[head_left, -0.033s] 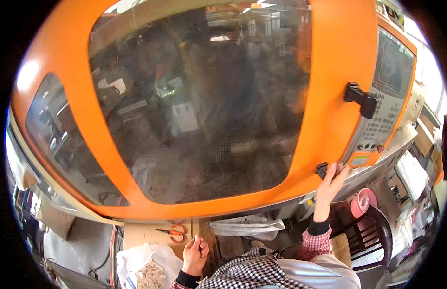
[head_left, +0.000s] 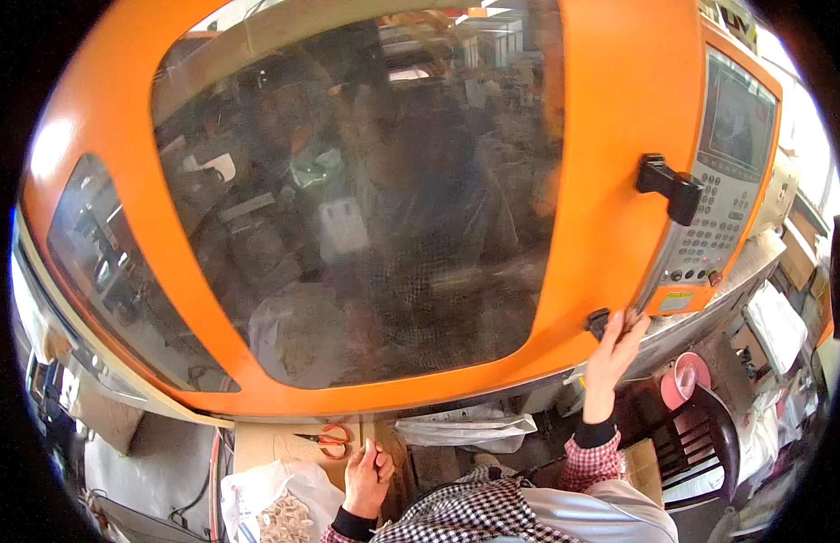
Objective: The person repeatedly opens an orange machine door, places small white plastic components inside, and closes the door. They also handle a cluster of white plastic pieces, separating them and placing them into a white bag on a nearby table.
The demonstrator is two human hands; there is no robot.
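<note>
My right hand (head_left: 614,353) is closed round the lower end of a long metal door handle (head_left: 653,271) with black end mounts. That handle sits on the orange sliding door (head_left: 610,181) of a large machine, whose wide dark window (head_left: 365,217) shows blurred reflections. Low in the middle, my left hand (head_left: 367,480) is curled with the thumb up against the fingers; whatever it may hold is too small to make out. Orange-handled scissors (head_left: 333,442) lie beside it on a cardboard surface (head_left: 257,443). A white plastic bag (head_left: 248,493) with several small beige pieces (head_left: 284,520) stands close to its left.
To the right of the handle is a control panel (head_left: 723,181) with a screen and buttons. A dark wooden chair (head_left: 709,443) and a pink bucket (head_left: 684,376) stand at the lower right. Below the door lies a white sack (head_left: 465,430).
The door and its handle have shifted slightly to the left, with my right hand still on the handle. My left hand stays almost where it was.
</note>
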